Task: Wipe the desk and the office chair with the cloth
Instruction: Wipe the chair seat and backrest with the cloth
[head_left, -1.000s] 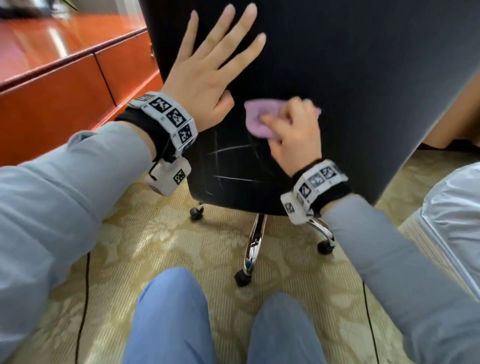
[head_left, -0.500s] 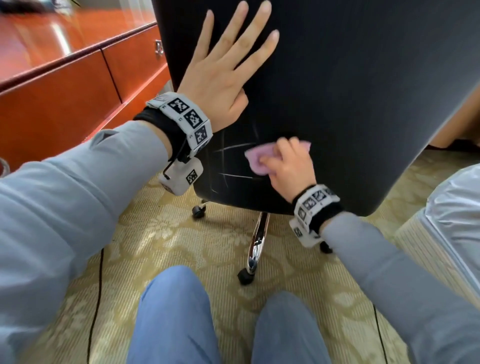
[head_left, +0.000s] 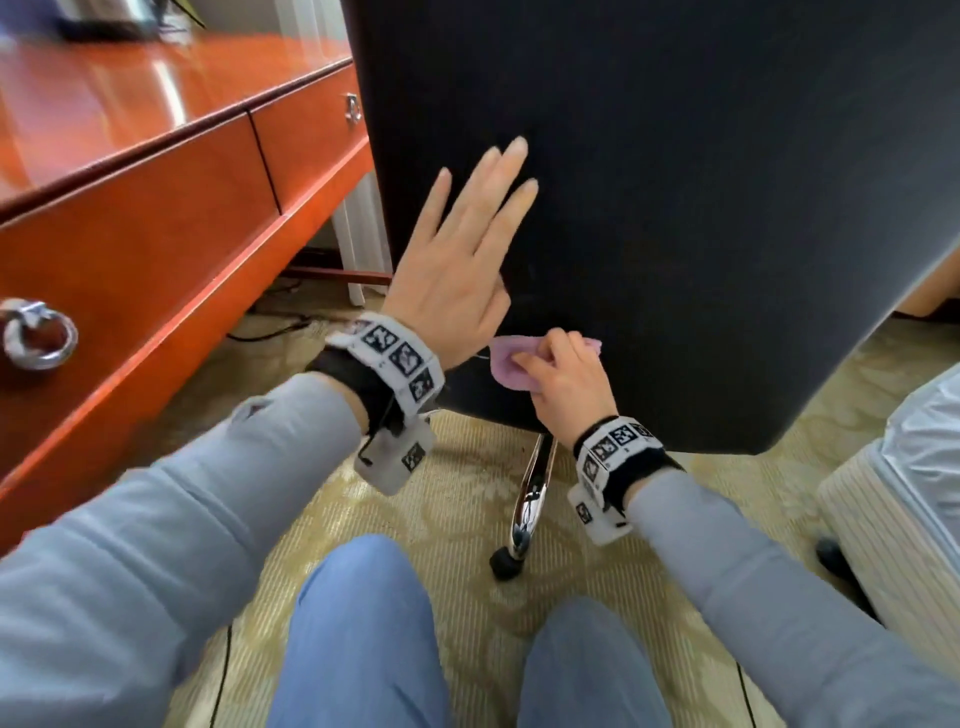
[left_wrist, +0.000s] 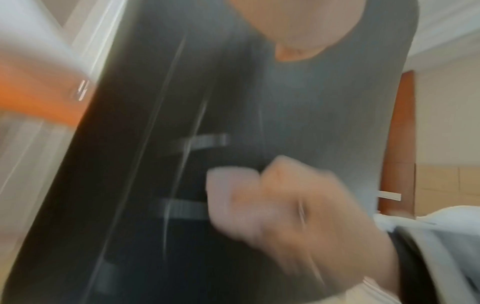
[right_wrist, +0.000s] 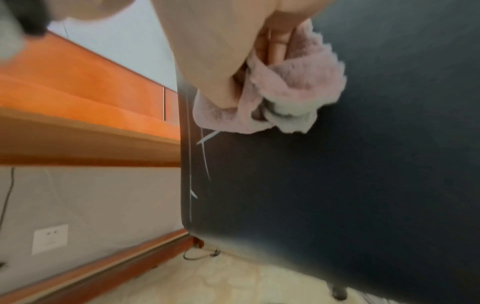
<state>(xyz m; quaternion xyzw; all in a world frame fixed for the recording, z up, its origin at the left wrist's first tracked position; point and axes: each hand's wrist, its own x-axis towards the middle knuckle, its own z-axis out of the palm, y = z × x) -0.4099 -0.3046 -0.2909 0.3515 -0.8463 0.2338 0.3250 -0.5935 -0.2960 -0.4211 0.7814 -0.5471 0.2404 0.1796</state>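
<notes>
Right hand (head_left: 563, 382) bunches the cloth (head_left: 506, 364) low on the chair (head_left: 701, 208); left hand (head_left: 457, 270) spread flat — castors could roll it away.

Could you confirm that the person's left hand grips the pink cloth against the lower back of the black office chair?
Not quite: the right hand grips the pink cloth against the black office chair; the left hand is open. The head view shows it.

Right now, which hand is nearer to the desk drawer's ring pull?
Left. The left hand lies open against the chair back, on the side facing the desk and its ring pull. The right hand, holding the cloth, is farther away.
</notes>
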